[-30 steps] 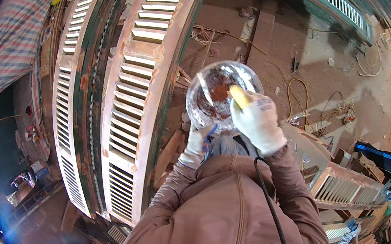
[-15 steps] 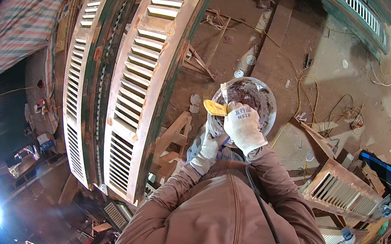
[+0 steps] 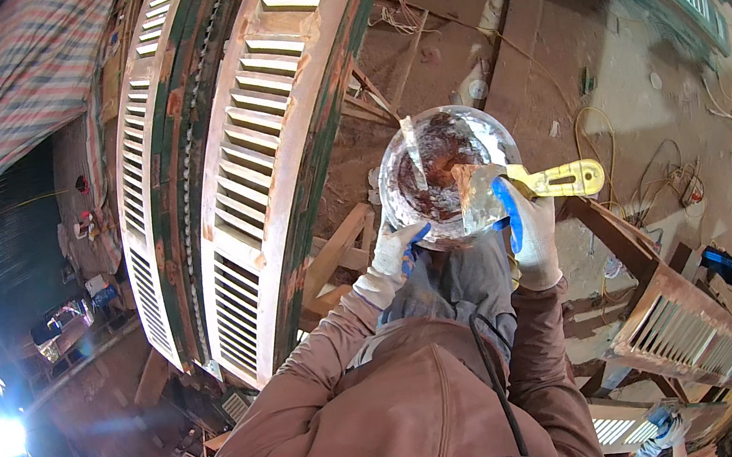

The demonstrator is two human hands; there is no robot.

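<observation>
While our gloved left hand (image 3: 398,257) cups the bowl (image 3: 447,175) from below, fingers curled under its rim, we grip a yellow-handled scraper (image 3: 533,184) in our gloved right hand (image 3: 530,233), fingers closed around it. Its blade sits inside the bowl, just above our fingertips, against brown paste. Beyond our fingers stand tall shutters (image 3: 252,151).

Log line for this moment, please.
left hand: holds clear bowl | right hand: yellow-handled putty knife, blade in bowl | louvred shutters beside
</observation>
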